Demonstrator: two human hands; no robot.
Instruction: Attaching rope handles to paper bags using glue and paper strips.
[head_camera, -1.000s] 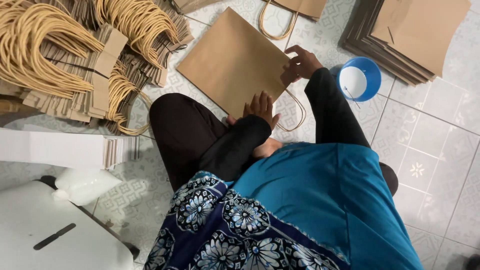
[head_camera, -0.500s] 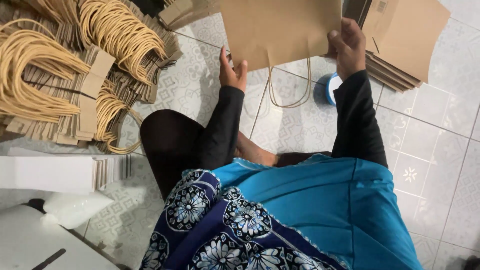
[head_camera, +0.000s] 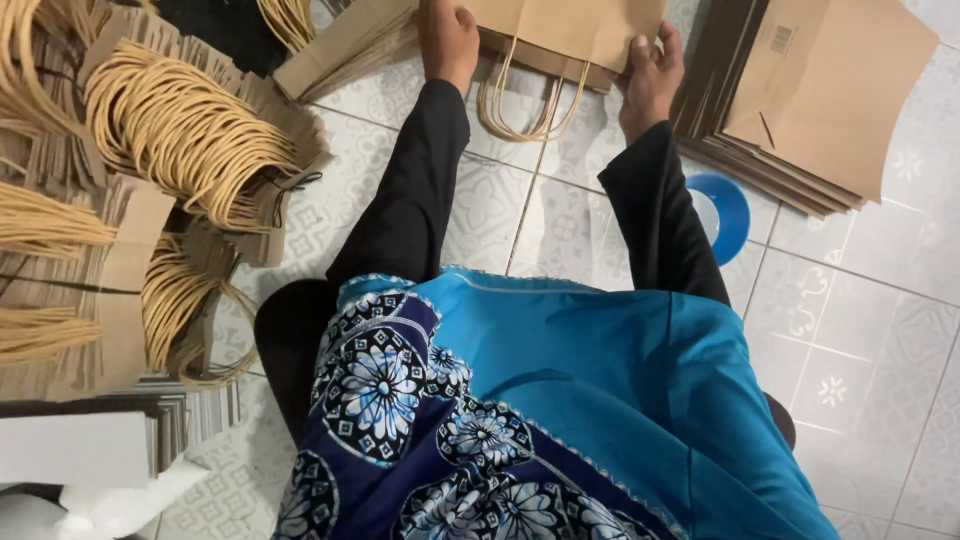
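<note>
A flat brown paper bag with tan cord handles lies on a low pile of similar bags at the top of the view. My left hand presses on its left side, fingers closed over the edge. My right hand grips its right edge. Both arms in black sleeves reach forward over the tiled floor. The upper part of the bag is cut off by the frame.
Bundles of tan cord handles on brown paper strips fill the left. A stack of flat brown sheets lies at the upper right. A blue bowl sits by my right forearm. White blocks rest at the lower left.
The bag was lifted off my lap, carried forward and laid down on the pile ahead. Both hands moved away from my body with it; the view shifted forward.
</note>
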